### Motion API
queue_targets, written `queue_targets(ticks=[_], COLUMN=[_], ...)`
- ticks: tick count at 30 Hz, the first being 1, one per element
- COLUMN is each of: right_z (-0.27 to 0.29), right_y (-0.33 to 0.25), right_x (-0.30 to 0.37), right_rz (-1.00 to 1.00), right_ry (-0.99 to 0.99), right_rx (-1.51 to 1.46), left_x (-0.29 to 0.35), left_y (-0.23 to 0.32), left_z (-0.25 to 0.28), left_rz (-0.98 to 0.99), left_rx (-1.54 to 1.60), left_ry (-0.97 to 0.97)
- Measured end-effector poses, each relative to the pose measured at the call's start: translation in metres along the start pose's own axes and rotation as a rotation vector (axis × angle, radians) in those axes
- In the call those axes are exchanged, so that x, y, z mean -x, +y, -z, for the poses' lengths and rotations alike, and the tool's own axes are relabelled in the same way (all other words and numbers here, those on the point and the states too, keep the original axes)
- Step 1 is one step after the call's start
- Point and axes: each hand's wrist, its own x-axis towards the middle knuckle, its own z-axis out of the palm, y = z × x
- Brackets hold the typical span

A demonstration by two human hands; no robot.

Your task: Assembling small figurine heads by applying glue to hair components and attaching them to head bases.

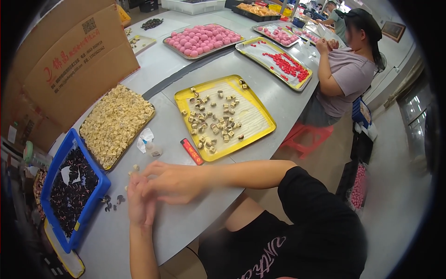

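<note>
My left hand (141, 197) and my right hand (174, 180) meet over the near part of the grey table, fingers closed together. Whatever they pinch is hidden between the fingers. A small cream piece (135, 167) shows just past the fingertips; I cannot tell if it is held. Ahead of my hands, a heaped tray of pale cream cubes (116, 122) stands by a cardboard box. To the left sits a blue tray (101, 184) of small black curved pieces (69, 200). Beyond my right forearm, cream cubes with dark parts (226, 124) lie scattered in a yellow tray (260, 139).
A red flat packet (191, 152) and crumpled white tissue (146, 138) lie near my hands. A large cardboard box (69, 60) stands at the left. Farther back are trays of pink balls (202, 41) and red pieces (288, 65). A person (348, 79) sits at the right.
</note>
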Motion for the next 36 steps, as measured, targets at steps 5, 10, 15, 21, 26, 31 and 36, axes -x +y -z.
queue_targets(ticks=[5, 10, 15, 21, 26, 31, 36], right_z=[0.002, 0.005, 0.009, 0.007, 0.004, 0.004, 0.006], right_y=[-0.003, -0.004, -0.011, -0.004, -0.005, -0.007, -0.007], right_x=[-0.001, -0.001, -0.002, -0.002, -0.002, -0.001, -0.003], right_rz=[-0.009, -0.008, -0.052, -0.070, -0.082, -0.141, -0.102], right_ry=[-0.026, -0.054, -0.074, -0.083, -0.086, -0.121, -0.119], right_rx=[-0.004, -0.020, -0.024, 0.001, 0.012, 0.008, 0.006], left_x=[0.000, 0.001, 0.001, -0.002, -0.002, -0.001, -0.001], left_y=[0.004, 0.007, 0.008, 0.001, 0.003, 0.003, 0.002], left_z=[0.000, -0.007, -0.007, -0.006, -0.006, -0.007, -0.008], left_rz=[0.037, 0.060, 0.059, 0.032, 0.018, 0.031, 0.018], left_rx=[-0.010, -0.023, -0.012, 0.024, 0.016, 0.014, -0.030], left_ry=[0.001, 0.003, 0.000, 0.043, 0.043, 0.070, 0.142])
